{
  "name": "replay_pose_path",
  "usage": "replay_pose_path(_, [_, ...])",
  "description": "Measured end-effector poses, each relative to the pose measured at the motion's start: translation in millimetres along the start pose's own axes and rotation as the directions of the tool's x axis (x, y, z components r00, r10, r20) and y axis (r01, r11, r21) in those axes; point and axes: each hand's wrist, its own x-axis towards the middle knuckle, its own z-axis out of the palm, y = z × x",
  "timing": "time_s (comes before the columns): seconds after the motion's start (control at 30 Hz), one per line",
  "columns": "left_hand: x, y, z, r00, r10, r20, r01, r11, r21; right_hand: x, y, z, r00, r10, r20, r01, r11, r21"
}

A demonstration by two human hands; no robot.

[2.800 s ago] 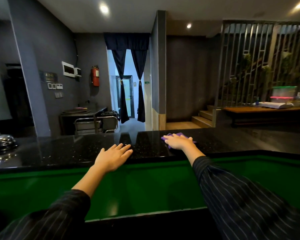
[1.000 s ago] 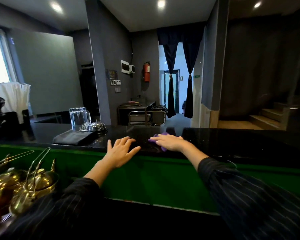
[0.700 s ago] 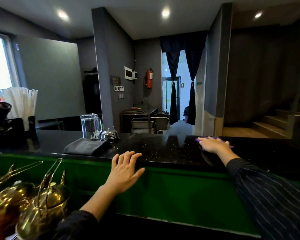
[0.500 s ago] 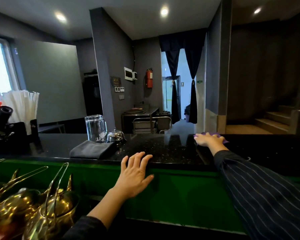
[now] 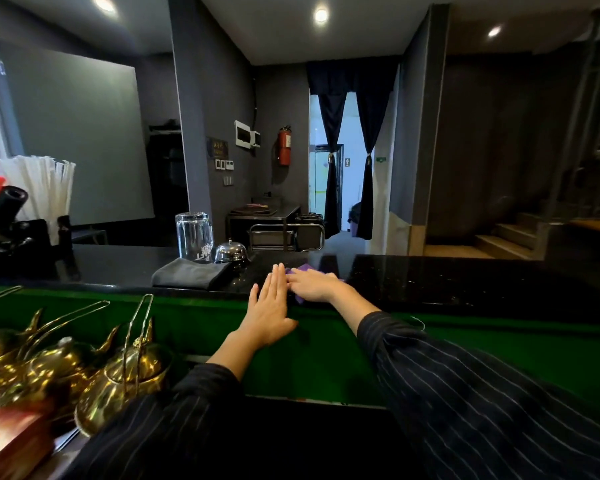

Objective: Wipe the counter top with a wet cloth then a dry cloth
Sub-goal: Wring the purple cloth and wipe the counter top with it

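Our right hand (image 5: 313, 285) is pressing, grip open and fingers flat, on a purple cloth (image 5: 303, 269), which is lying on the black table (image 5: 465, 282) near its front edge. Our left hand (image 5: 269, 308) is resting just beside it, grip also open, fingers straight and together, reaching over the table's front edge. To the left, a folded dark cloth (image 5: 191, 274) is lying on the table, with a silver bell (image 5: 231, 252) and an upturned glass jug (image 5: 194, 237) sitting just behind it.
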Motion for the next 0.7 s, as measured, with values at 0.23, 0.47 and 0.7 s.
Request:
replay_pose_path(0.23, [1.0,2.7,-18.1,0.988,-0.019,0.156,-0.002,0.991,0.134,-75.0,11.5,17.3,0.971,-0.062,-0.231,0.026,0.988,-0.154])
replay_pose_path(0.47, [3.9,7.5,-23.2,0.971,-0.081,0.224,0.046,0.987,0.157,-122.5,28.6,-5.4,0.962,-0.043,-0.27,0.109,0.966,0.236])
replay_pose_path(0.7, [0.8,64.6,-30.1,0.985,0.154,-0.084,-0.173,0.932,-0.318,-146.3,45.8,-14.4,0.915,0.0,-0.405,0.113,0.961,0.254])
